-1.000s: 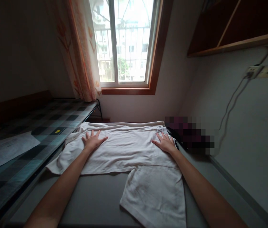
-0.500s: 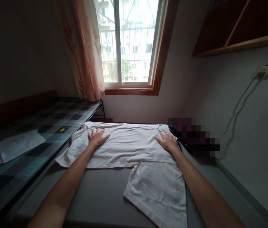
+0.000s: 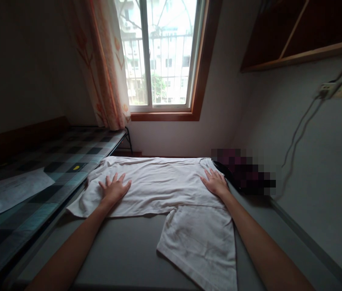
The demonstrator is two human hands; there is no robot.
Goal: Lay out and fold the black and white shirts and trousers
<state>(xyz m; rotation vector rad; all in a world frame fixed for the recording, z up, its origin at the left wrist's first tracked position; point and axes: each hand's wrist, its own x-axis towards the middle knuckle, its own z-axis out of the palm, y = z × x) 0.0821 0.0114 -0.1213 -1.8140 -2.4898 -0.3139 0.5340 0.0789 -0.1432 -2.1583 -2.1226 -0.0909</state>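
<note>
A white shirt lies spread across a grey surface, with light wrinkles over its body and one sleeve reaching toward me. My left hand rests flat on the left part of the cloth, fingers spread. On the right part, close to the collar, my right hand lies palm down with its fingers apart. Neither hand grips the fabric.
A checkered mattress on the left holds a white sheet or bag. Dark, blurred items sit beyond my right hand. Behind are a window and a curtain; a cable hangs on the right wall.
My left hand has slid left and slightly toward me over the shirt, its fingers spread wider. My right hand stays in nearly the same place on the cloth. The view has shifted slightly.
</note>
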